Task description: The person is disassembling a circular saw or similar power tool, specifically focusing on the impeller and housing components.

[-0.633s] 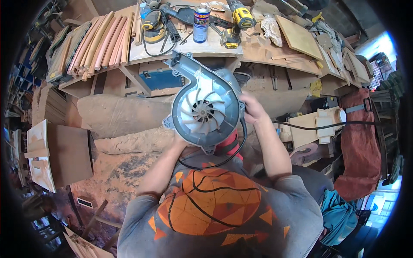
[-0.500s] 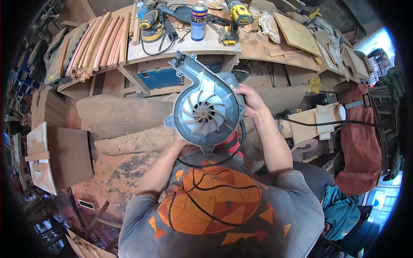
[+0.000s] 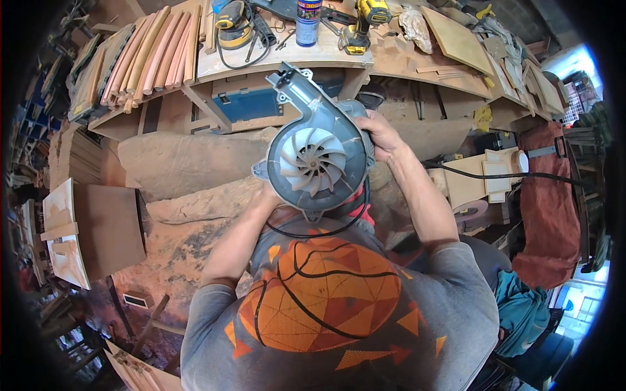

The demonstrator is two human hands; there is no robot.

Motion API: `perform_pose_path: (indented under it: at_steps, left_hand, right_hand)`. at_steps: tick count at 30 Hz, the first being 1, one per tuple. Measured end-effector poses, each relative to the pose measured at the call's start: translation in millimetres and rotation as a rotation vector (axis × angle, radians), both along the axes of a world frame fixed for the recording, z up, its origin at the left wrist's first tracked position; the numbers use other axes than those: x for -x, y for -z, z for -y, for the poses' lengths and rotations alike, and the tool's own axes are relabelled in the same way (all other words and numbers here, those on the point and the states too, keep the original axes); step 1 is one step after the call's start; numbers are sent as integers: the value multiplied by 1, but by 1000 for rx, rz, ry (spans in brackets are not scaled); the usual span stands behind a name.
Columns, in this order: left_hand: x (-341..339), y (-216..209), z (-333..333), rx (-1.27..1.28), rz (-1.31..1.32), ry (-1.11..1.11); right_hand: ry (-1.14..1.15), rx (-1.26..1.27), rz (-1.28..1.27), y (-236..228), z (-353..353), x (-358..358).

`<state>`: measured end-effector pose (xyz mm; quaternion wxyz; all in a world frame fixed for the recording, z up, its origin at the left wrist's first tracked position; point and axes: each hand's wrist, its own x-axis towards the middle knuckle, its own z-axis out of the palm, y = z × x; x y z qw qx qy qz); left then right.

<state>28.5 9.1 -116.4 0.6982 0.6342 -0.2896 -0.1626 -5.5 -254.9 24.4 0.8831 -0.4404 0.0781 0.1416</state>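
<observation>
Up close, our right hand (image 3: 380, 135) curls its fingers around the grey blower (image 3: 317, 159), held before our chest with its white fan wheel facing us. Our left hand hides beneath it, grip unclear. Beyond stands a workbench (image 3: 274, 55).

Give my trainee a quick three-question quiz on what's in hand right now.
1. True or false: the grey blower housing rests on the workbench.
2. Which hand is plainly seen on the housing's side? A) right hand B) left hand
3. What colour is the fan wheel inside the housing?

Key: 1 false, it is held up in front of the bench; 2 A, the other is hidden behind the housing; 3 white.
</observation>
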Motion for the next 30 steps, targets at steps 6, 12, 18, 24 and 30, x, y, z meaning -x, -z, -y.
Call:
perform_pose_path:
  at_steps: [6, 12, 18, 24, 30]
  left_hand:
    - [0, -8, -6, -29, 9, -5]
    - [-2, -13, -8, -39, 20, -15]
    - [-4, -14, -7, -42, 21, -19]
    - [-2, -15, -10, -48, 18, -29]
    - [9, -9, -14, -51, 6, -28]
  right_hand:
    - [-64, -22, 9, 17, 4, -5]
    - [-75, 118, -16, 19, 3, -5]
    - [4, 99, 17, -5, -12, -1]
    - [21, 79, -32, -3, -14, -2]
    - [9, 69, -4, 6, -13, -1]
